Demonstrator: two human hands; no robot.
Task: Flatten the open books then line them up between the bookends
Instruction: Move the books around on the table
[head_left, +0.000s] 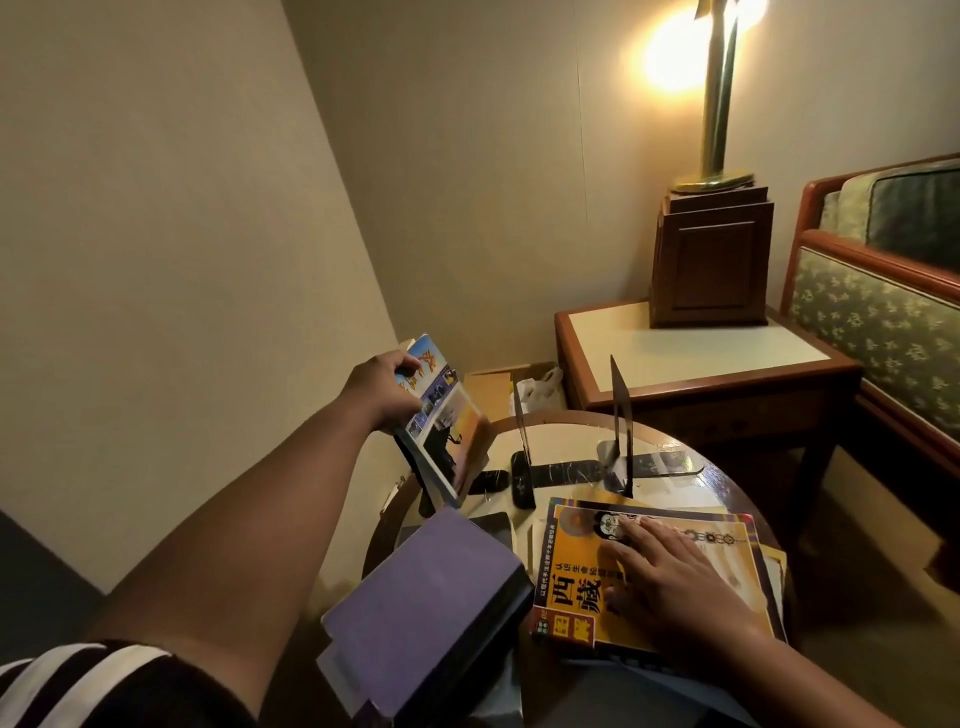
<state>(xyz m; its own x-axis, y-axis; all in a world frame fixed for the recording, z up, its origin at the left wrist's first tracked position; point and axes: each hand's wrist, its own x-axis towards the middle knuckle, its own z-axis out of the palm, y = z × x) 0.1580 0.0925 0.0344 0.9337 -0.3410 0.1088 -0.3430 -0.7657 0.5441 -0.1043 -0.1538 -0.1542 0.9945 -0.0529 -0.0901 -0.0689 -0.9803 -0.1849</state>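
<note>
Right of your left grip (382, 389), which clasps the picture book (447, 431), stand the bookends (622, 426); slotting it upright between them looks next. Your right grip (670, 577) lies flat on the yellow book (563, 551).

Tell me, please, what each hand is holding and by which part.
The left hand grips the photo-covered book by its upper end. The right hand holds nothing; it rests flat on the yellow book.
</note>
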